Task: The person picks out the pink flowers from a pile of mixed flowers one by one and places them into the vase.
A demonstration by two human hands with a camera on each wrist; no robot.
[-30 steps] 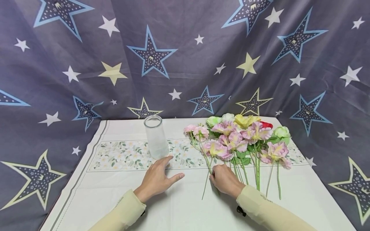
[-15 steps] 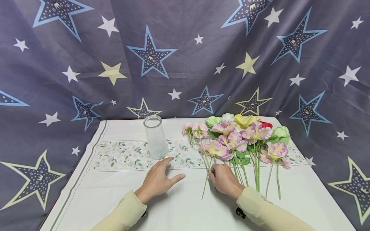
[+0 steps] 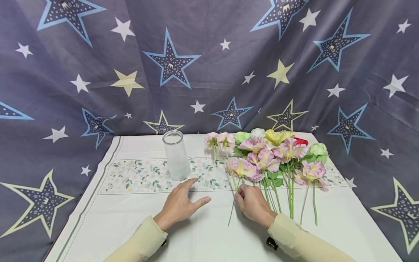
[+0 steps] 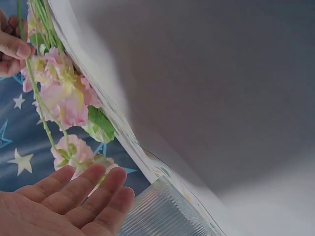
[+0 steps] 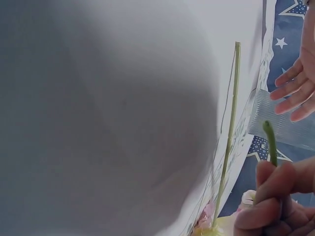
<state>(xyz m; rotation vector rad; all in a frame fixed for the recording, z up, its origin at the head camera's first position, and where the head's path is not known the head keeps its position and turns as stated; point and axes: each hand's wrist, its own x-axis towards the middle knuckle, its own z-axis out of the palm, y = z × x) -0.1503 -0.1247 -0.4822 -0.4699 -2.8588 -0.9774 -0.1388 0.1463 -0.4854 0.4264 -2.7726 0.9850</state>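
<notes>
Stars cover a dark curtain (image 3: 209, 87) behind the white table (image 3: 209, 240). Above the table's right half, the right hand (image 3: 253, 203) pinches the pink flower (image 3: 226, 141) low on its stem, thumb against curled fingers, with the stem's short lower end poking out beyond the grip. Its two blooms are at the left edge of the flower pile (image 3: 266, 160). That low hold seems a sound one, leaving most of the stem free; a firm, light pinch should suit it (so thin a stem could roll or bend). Because the stem of the purple flower (image 3: 245, 169) crosses just beside it, lifting steadily, up and left, would probably avoid snagging petals. Further left, the left hand (image 3: 181, 202) holds nothing, fingers extended and thumb spread, near the base of the clear ribbed vase (image 3: 176, 158); whether they touch is unclear. Upright, the vase stands on a printed floral band (image 3: 131, 178). No brand, label or writing can be read; the curtain's larger stars carry small crowns.
</notes>
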